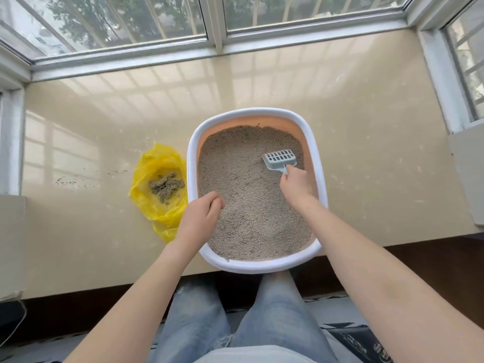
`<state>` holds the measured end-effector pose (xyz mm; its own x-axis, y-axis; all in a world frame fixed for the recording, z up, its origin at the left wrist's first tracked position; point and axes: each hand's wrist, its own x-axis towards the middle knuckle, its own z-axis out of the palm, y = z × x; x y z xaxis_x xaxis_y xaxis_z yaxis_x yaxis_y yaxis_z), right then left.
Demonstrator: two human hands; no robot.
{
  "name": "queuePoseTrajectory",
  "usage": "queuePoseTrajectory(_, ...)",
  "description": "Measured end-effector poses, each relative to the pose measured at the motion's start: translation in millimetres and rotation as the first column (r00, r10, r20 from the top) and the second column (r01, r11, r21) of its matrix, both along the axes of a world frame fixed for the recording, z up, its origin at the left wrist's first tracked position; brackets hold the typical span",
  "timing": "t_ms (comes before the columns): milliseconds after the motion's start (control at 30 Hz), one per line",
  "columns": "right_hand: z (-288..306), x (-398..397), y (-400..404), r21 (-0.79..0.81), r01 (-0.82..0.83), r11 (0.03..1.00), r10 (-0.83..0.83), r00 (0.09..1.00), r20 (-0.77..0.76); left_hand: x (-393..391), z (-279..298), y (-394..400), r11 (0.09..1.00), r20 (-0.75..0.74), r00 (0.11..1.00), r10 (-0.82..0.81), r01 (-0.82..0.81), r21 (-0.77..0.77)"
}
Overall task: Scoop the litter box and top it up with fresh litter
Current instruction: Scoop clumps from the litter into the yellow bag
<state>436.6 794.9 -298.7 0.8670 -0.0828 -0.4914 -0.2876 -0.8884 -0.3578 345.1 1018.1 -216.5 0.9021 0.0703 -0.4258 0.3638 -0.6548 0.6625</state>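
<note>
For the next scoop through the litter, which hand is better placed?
The right hand: it already grips the scoop, whose slotted head lies on the litter at the far right of the box. The left hand rests at the litter box rim beside the yellow bag, with no tool.

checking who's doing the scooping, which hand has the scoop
The right hand: it grips the handle of the grey scoop over the litter. The left hand sits at the box's near-left rim, without the scoop.
</note>
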Motion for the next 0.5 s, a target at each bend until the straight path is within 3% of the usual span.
queuePoseTrajectory(400, 31.3, -149.6, -35.1, -0.086, -0.003, 0.996, -0.016, 0.974, -0.227, 9.2, 2.1, 0.1, 0.999, -0.021, 0.999, -0.049, 0.049, 0.003)
queuePoseTrajectory(500, 47.7, -150.5, -36.2, -0.071, -0.041, 0.997, 0.027, 0.980, -0.195, 13.4, 5.4, 3.7, 0.998, -0.001, 0.998, -0.062, 0.062, 0.011)
